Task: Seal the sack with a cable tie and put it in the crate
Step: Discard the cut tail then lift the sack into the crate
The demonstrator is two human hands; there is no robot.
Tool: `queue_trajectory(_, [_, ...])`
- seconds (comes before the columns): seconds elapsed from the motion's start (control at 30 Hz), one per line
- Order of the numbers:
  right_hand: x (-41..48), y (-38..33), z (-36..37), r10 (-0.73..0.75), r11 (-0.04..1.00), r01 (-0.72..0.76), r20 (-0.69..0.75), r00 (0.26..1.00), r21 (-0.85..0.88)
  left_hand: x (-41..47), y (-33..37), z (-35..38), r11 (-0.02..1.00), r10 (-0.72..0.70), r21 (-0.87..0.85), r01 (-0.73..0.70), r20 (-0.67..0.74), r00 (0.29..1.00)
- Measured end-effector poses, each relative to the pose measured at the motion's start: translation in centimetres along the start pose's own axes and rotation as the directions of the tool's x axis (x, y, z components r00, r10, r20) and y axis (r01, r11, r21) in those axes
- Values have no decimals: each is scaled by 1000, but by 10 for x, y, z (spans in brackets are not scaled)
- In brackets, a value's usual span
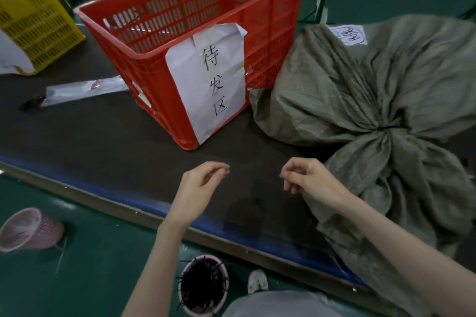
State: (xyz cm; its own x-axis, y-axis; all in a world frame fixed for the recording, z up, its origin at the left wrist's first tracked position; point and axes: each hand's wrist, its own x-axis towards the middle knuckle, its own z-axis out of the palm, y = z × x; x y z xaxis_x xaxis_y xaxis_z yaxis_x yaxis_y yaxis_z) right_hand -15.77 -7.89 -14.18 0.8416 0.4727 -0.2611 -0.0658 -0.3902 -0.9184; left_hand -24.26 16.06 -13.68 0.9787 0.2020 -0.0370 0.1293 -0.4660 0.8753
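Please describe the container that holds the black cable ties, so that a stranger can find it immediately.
Start at the red crate on the dark table, then look down to the green floor near the person's shoe. The upright pink basket, bristling with black ties, is it; the other pink basket lies tipped over.

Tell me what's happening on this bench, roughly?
A person stands at a dark-topped bench with both hands empty: the left hand and right hand hover over the bench, fingers loosely curled. A grey-green woven sack lies to the right, its neck cinched, beside an empty red slatted plastic crate with a paper label. A pink tub of black cable ties sits on the floor. The sack is not yet in the crate.
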Motion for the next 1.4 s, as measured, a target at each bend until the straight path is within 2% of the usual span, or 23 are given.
queue_trajectory(0.13, [-12, -4, -22, -64, 997, 67, -105, 992, 28, 15, 40, 27, 991, 134, -27, -134, -11, 991])
queue_trajectory(0.33, [-31, -6, -60, -163, 983, 179, -312, 936, 24, 39, 77, 66, 968, 237, -86, -237, -5, 971])
queue_trajectory(0.53, [-54, -1, -106, -264, 962, 262, -523, 810, -78, 58, 103, 114, 948, 291, -137, -287, 8, 957])
queue_trajectory(0.73, [-70, 8, -144, -266, 960, 254, -676, 687, -120, 74, 123, 155, 940, 331, -104, -326, 31, 943])
queue_trajectory(0.87, [-71, 16, -163, -222, 969, 231, -734, 642, -91, 85, 127, 170, 935, 350, -46, -351, -21, 936])
queue_trajectory(0.97, [-66, 21, -180, -174, 979, 191, -797, 579, -74, 100, 123, 176, 944, 329, 22, -328, -110, 938])
queue_trajectory(1.1, [-51, 27, -206, -43, 995, 100, -845, 533, 13, 127, 119, 170, 952, 302, 141, -272, -275, 913])
queue_trajectory(1.23, [-32, 23, -225, 73, 996, 13, -869, 489, 91, 153, 117, 157, 961, 250, 200, -189, -344, 905])
queue_trajectory(1.3, [-23, 19, -231, 106, 994, -25, -883, 457, 106, 167, 115, 152, 974, 159, 209, -90, -340, 927])
queue_trajectory(1.4, [-8, 21, -242, 224, 972, -35, -874, 432, 232, 186, 104, 150, 981, -86, 147, 127, -258, 962])
